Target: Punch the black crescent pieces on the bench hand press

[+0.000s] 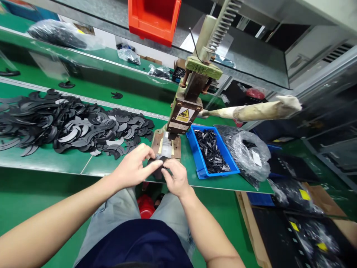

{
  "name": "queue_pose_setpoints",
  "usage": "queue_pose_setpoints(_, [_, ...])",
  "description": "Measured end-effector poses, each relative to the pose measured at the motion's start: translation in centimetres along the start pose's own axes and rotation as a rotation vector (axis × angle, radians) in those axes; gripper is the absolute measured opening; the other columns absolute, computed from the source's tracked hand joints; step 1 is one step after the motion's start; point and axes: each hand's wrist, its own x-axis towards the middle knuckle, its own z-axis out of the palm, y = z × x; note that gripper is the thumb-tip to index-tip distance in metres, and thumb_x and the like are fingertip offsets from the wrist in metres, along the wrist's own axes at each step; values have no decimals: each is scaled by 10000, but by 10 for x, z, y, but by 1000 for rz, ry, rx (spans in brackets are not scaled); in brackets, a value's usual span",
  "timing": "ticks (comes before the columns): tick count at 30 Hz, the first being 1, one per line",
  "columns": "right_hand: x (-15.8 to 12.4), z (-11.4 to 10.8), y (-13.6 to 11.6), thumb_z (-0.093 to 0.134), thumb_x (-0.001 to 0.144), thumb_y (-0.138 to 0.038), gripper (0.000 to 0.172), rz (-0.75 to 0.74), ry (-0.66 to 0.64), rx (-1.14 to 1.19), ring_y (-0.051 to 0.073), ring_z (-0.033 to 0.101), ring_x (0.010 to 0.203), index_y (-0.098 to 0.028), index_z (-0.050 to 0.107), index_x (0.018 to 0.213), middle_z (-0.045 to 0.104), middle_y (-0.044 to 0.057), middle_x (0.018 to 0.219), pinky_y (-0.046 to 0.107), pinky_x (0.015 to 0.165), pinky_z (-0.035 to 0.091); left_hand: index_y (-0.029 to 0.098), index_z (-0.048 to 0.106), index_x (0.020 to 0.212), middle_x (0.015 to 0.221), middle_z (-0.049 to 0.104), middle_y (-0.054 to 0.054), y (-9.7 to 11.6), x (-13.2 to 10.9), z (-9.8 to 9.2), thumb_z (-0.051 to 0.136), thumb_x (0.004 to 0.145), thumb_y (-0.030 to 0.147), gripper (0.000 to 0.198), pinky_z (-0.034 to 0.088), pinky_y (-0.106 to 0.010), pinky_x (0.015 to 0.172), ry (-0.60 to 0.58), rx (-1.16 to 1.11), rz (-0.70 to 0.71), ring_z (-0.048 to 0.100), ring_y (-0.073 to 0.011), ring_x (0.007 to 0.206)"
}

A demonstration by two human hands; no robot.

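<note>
Holding a black piece (157,164) at the tabletop (55,160) edge, the left hand (133,168) and right hand (175,179) both pinch it with closed fingers. Right behind it stands a press (185,111). A big pile (69,126) of black pieces lies to the left. A blue bin (217,174) of small parts sits to the right, with a bag (248,149) beside it.

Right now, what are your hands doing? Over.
Left hand and right hand both pinch one black curved piece. Hand press just behind it. Nothing in the way.

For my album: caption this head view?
Left hand and right hand hold a black part at a press, blue bin beside.
</note>
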Motion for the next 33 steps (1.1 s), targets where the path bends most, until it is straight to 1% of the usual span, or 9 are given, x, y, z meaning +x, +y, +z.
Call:
queue_pose_setpoints(2, [-1, 1, 0, 621, 985, -212, 140, -42, -7, -26, 211, 694, 938, -227, 694, 1103, 765, 87, 1019, 393, 865, 585, 217, 565, 752, 805, 575, -10, 3, -1, 5, 649, 987, 524, 397, 444, -311, 734, -63, 41, 40, 548, -182, 791])
queue_pose_setpoints(5, [-2, 0, 1, 620, 977, -181, 187, -121, -9, -74, 214, 699, 939, -217, 686, 1148, 764, 101, 1037, 394, 854, 595, 219, 438, 673, 687, 440, 30, -5, 2, 14, 582, 1007, 579, 512, 337, -290, 607, -189, -129, -109, 423, -146, 648])
queue_pose_setpoints(8, [-3, -3, -1, 627, 969, -165, 188, -167, 5, -89, 208, 701, 904, -215, 686, 1140, 760, 95, 1003, 383, 817, 603, 221, 434, 679, 650, 388, 52, -16, 7, 20, 611, 958, 668, 556, 304, -273, 571, -301, -365, -228, 378, -126, 612])
queue_pose_setpoints(12, [0, -7, -6, 649, 965, -155, 222, -149, 105, -48, 192, 720, 905, -236, 688, 1169, 763, 74, 995, 358, 799, 621, 206, 588, 909, 797, 580, 35, -16, 7, 20, 798, 859, 615, 463, 428, -248, 647, -183, -526, -275, 531, -130, 715])
queue_pose_setpoints(14, [1, -10, -5, 666, 958, -152, 249, -143, 128, -39, 194, 729, 933, -246, 693, 1187, 768, 70, 1016, 359, 816, 626, 204, 603, 1030, 870, 657, 9, -14, 6, 17, 812, 856, 612, 490, 495, -257, 668, -265, -661, -321, 611, -135, 726])
queue_pose_setpoints(17, [0, -18, 6, 676, 961, -179, 290, -89, 106, -42, 209, 733, 1019, -245, 683, 1243, 770, 84, 1101, 383, 893, 632, 187, 605, 991, 774, 649, 20, -18, 9, 10, 792, 868, 643, 508, 481, -233, 540, -366, -727, -395, 616, -112, 561])
queue_pose_setpoints(20, [-12, -28, 30, 656, 983, -240, 297, 95, 148, -68, 224, 721, 1086, -238, 665, 1279, 746, 100, 1154, 413, 962, 626, 181, 597, 925, 701, 624, 40, -37, 23, -3, 836, 834, 623, 511, 462, -194, 489, -204, -682, -469, 610, -93, 509])
queue_pose_setpoints(26, [-44, -35, 72, 586, 1020, -271, 191, 277, 270, -126, 220, 723, 962, -227, 689, 1174, 727, 88, 1056, 393, 845, 633, 185, 555, 858, 701, 658, -9, -87, 103, -25, 854, 853, 491, 428, 535, -211, 532, 36, -507, -666, 672, -124, 569])
queue_pose_setpoints(33, [-54, -29, 77, 575, 1014, -259, 162, 279, 253, -166, 235, 734, 931, -263, 693, 1123, 720, 72, 1007, 399, 806, 643, 171, 581, 994, 880, 754, -129, -113, 242, -41, 656, 1012, 333, 179, 604, -345, 804, 201, -110, -591, 777, -236, 855])
